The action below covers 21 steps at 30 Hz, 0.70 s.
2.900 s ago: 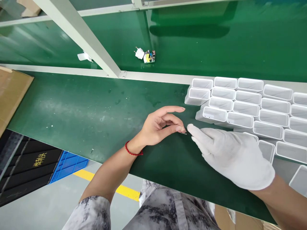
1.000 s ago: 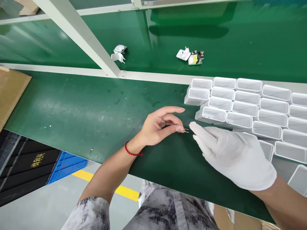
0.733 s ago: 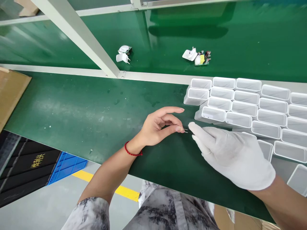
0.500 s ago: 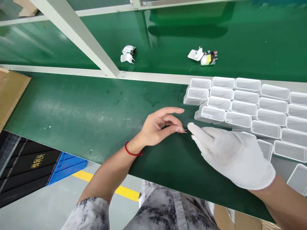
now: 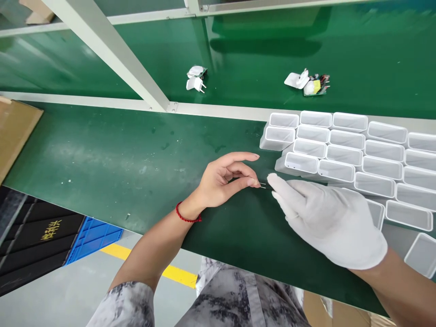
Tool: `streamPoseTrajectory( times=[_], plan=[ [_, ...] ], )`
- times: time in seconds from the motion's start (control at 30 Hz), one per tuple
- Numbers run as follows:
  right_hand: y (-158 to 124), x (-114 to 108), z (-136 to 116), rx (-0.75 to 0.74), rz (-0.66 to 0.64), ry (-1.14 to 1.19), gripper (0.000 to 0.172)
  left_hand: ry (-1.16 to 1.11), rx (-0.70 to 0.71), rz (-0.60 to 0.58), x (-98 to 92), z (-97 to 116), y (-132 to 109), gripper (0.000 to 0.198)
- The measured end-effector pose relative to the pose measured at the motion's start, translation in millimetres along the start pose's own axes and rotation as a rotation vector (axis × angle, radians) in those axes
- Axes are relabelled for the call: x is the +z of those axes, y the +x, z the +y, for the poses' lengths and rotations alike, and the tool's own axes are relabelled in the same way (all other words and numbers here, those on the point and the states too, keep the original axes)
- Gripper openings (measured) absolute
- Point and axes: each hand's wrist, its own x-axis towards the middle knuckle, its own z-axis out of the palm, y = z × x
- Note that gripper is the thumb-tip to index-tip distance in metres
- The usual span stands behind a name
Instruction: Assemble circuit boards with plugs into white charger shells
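Observation:
My bare left hand (image 5: 229,179) is over the green bench, thumb and fingertips pinched on a small part with two thin metal leads (image 5: 262,185). The leads point right, and the body of the part is hidden by the fingertips. Just to the right is my right hand (image 5: 323,218) in a white glove, its fingers pressed together and pointing at the leads. A small gap separates the glove's tips from the leads. Whatever the gloved fingers may hold is hidden.
Rows of translucent white plastic cases (image 5: 344,154) stand on the right. Behind a pale rail (image 5: 218,110), a green surface (image 5: 252,91) carries a white plug with a circuit board (image 5: 195,84) and another opened plug-and-board set (image 5: 315,86). A slanted post (image 5: 112,50) rises at left.
Both plug-and-board sets on the green surface behind the rail have shifted right. My hands keep nearly the same place, and the two leads show slightly more clearly.

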Motion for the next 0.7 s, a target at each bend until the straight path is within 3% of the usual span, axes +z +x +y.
streamPoseTrajectory(
  times=[0.7],
  plan=[
    [-2.7, 7.2, -1.6, -0.039, -0.043, 0.003, 0.031, -0.066, -0.020, -0.008, 2.1, -3.4, -1.1, 0.035]
  ],
)
